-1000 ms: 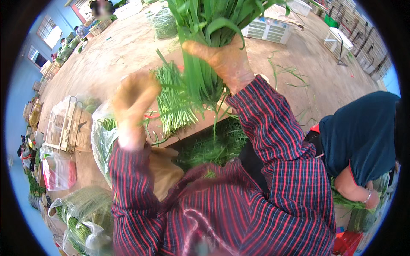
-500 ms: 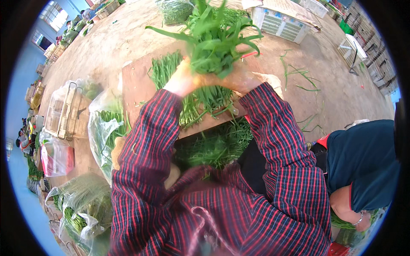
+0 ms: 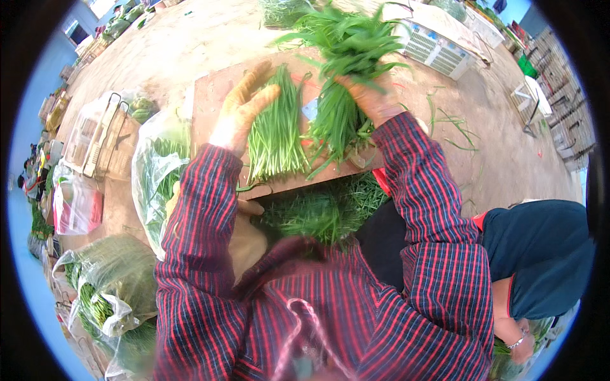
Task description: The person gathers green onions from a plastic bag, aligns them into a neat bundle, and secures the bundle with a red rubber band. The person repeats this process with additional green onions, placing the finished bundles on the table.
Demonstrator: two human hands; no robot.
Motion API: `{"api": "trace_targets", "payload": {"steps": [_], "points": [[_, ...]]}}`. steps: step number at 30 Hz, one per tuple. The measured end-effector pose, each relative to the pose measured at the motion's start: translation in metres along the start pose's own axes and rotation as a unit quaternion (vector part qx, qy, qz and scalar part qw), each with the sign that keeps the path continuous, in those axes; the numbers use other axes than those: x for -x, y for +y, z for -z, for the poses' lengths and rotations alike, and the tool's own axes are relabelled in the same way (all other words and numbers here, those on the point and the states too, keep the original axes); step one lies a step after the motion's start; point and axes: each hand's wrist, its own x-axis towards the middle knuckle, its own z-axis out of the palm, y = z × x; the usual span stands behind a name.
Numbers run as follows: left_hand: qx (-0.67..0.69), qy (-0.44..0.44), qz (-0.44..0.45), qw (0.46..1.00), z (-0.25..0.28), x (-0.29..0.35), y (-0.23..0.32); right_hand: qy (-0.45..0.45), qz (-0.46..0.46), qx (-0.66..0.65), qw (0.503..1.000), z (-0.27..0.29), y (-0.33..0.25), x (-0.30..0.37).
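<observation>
A wooden board (image 3: 204, 127) lies in front of me with a neat bunch of garlic chives (image 3: 276, 136) on it, pale stalks toward me. My left hand (image 3: 243, 106) is at the left side of that bunch, fingers and thumb apart, holding nothing. Farther right, my right hand (image 3: 376, 100) is closed round a leafy bunch of garlic chives (image 3: 356, 51), blurred by motion; its leaves partly hide the fingers. Below it, more loose chives (image 3: 337, 130) spread over the board's right part. Cut green trimmings (image 3: 318, 216) lie below the board's near edge.
Clear plastic bags of greens (image 3: 149, 171) stand at the left, beside a tan plastic crate (image 3: 105, 143). A white crate (image 3: 432, 47) sits beyond the board on the right. A co-worker in a dark shirt (image 3: 537, 254) bends close at my right. Stray leaves (image 3: 457, 127) litter the floor.
My hands, together round the leafy bunch before, have parted. The right has carried the bunch rightward; the left has let go and come down leftward beside the chives on the board.
</observation>
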Motion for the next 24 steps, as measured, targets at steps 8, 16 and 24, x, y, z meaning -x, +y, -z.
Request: {"api": "trace_targets", "payload": {"steps": [8,16,24], "points": [[0.05,0.001,-0.013,0.999,-0.003,0.018,0.025,-0.025,-0.033,-0.173,0.984,0.004,0.024,0.0],[-0.169,-0.115,-0.143,0.968,-0.024,0.02,0.097,-0.166,0.103,-0.008,0.981,-0.034,-0.09,0.02],[0.094,-0.035,0.024,0.995,-0.033,0.058,0.118,-0.209,0.095,0.22,0.948,-0.102,-0.155,0.024]]}}
